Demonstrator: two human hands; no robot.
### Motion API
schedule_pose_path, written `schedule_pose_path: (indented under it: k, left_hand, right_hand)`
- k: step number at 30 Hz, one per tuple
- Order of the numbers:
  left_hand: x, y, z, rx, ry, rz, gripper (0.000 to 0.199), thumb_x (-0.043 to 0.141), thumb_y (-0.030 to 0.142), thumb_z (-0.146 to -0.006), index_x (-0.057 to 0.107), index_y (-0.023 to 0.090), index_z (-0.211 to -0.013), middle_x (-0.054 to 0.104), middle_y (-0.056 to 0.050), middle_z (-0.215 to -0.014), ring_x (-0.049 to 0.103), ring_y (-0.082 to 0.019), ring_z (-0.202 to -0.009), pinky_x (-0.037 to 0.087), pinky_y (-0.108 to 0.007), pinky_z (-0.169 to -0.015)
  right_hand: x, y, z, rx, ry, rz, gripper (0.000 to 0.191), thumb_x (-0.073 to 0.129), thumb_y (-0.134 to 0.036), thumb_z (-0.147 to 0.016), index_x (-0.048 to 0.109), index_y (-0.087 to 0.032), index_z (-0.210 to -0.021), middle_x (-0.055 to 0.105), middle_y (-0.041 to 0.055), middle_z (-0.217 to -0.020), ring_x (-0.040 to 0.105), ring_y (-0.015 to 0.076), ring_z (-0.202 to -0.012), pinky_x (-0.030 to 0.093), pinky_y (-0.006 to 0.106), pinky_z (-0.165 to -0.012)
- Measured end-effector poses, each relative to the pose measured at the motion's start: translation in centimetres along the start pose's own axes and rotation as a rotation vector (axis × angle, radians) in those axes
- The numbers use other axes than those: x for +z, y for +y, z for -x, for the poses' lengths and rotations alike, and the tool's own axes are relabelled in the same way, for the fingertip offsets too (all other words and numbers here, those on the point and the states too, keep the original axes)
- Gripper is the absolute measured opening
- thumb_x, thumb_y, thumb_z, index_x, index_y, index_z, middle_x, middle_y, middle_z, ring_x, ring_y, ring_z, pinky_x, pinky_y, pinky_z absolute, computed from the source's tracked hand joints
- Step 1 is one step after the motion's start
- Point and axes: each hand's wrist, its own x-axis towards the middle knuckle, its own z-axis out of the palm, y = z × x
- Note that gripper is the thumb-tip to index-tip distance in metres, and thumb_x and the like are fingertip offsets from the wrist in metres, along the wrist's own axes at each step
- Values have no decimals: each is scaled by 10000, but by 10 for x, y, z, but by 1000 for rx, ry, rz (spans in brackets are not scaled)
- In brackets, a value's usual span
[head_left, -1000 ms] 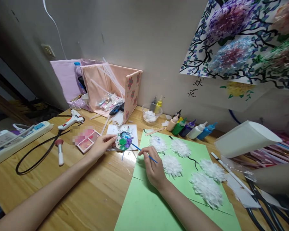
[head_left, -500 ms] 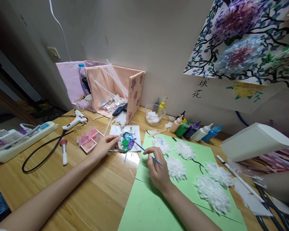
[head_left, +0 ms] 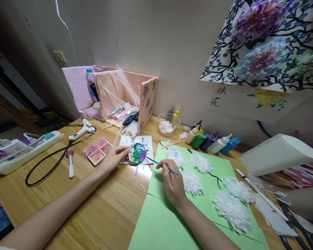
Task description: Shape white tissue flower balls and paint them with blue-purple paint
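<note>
Between the thumb and fingers of my left hand (head_left: 118, 155) is the edge of a small round paint palette (head_left: 137, 153), smeared with green, purple and blue paint. It rests on a paint-spotted white sheet (head_left: 149, 140). My right hand (head_left: 173, 180) pinches a thin blue paintbrush (head_left: 156, 162), its tip at the palette's right edge by the purple paint. Under that hand lies green paper (head_left: 151, 222) with several fluffy white paper flowers (head_left: 232, 211) and dark painted branches. One flower (head_left: 175, 158) near the palette carries bluish-purple marks.
Several paint bottles (head_left: 210, 140) line the wall beside a clear bowl (head_left: 169, 123) of white paper bits. A peach fabric box (head_left: 148, 104) stands behind the palette. To the left are a glue gun (head_left: 82, 130), a makeup brush (head_left: 70, 165) and a power strip (head_left: 28, 152).
The brush has drawn back slightly to the right, from the purple paint toward the palette's rim. My left hand keeps its hold on the palette. The view has shifted a little.
</note>
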Motion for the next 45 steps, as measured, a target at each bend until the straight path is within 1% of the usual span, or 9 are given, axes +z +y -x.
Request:
schedule_pose_path:
  k: [6, 10, 15, 20, 27, 32, 35, 39, 45]
  left_hand:
    - [1, 4, 1, -1, 1, 15, 485, 715, 495, -515, 697, 138, -843, 705, -65, -792, 630, -209, -757, 500, -312, -712]
    - [-1, 2, -1, -5, -12, 35, 491, 712, 492, -523, 692, 132, -857, 704, -65, -792, 631, -196, -740, 497, -310, -724]
    - [-1, 1, -1, -6, -16, 53, 482, 714, 480, -527, 690, 131, -859, 703, -61, -776, 631, -194, -732, 498, -314, -722]
    - [0, 3, 0, -5, -24, 55, 458, 720, 466, -528, 695, 130, -838, 704, -62, -760, 630, -200, -725, 501, -314, -706]
    - [-2, 1, -1, -11, -17, 57, 479, 722, 474, -517, 692, 120, -839, 703, -65, -763, 629, -199, -729, 496, -307, -704]
    - [-2, 0, -2, -25, -21, 90, 473, 733, 467, -500, 692, 120, -819, 702, -62, -752, 627, -191, -712, 491, -302, -705]
    - [-2, -1, -4, -37, -28, 120, 490, 742, 461, -484, 688, 115, -825, 701, -58, -752, 624, -174, -688, 487, -297, -712]
    - [-7, -2, -7, -39, 15, 129, 519, 745, 457, -482, 680, 111, -863, 700, -66, -823, 627, -164, -702, 485, -290, -729]
    - [-13, 0, -10, -3, 75, 137, 489, 741, 451, -496, 685, 128, -860, 699, -67, -858, 631, -174, -758, 489, -282, -741]
  right_hand:
    - [0, 3, 0, 47, 75, -48, 204, 294, -231, -903, 478, -209, -816, 524, 30, -803, 497, 175, -784, 376, 314, -703]
    - [0, 4, 1, 28, 35, -19, 159, 319, -240, -884, 475, -208, -877, 529, 32, -822, 498, 187, -811, 383, 330, -721]
    - [0, 4, 1, 0, 47, 7, 152, 320, -239, -868, 468, -208, -886, 521, 39, -842, 500, 195, -821, 394, 340, -714]
    - [2, 5, 2, -5, 0, -8, 128, 339, -232, -852, 458, -207, -892, 507, 41, -859, 491, 200, -852, 396, 353, -744]
    - [1, 8, 2, -27, 76, -78, 117, 335, -256, -857, 441, -205, -861, 500, 40, -849, 498, 196, -839, 402, 355, -736]
    - [2, 8, 1, 29, 47, -62, 139, 337, -269, -871, 460, -203, -873, 504, 37, -846, 498, 193, -842, 394, 348, -740]
    - [2, 8, 2, 51, 86, -66, 162, 320, -270, -886, 467, -206, -869, 503, 32, -841, 495, 187, -839, 386, 342, -747]
    - [0, 7, 3, 16, 178, -52, 211, 281, -252, -909, 476, -209, -840, 500, 26, -826, 486, 177, -827, 369, 330, -747]
    - [1, 2, -3, -79, 59, 70, 241, 271, -221, -921, 466, -206, -781, 504, 20, -759, 472, 167, -755, 356, 306, -696]
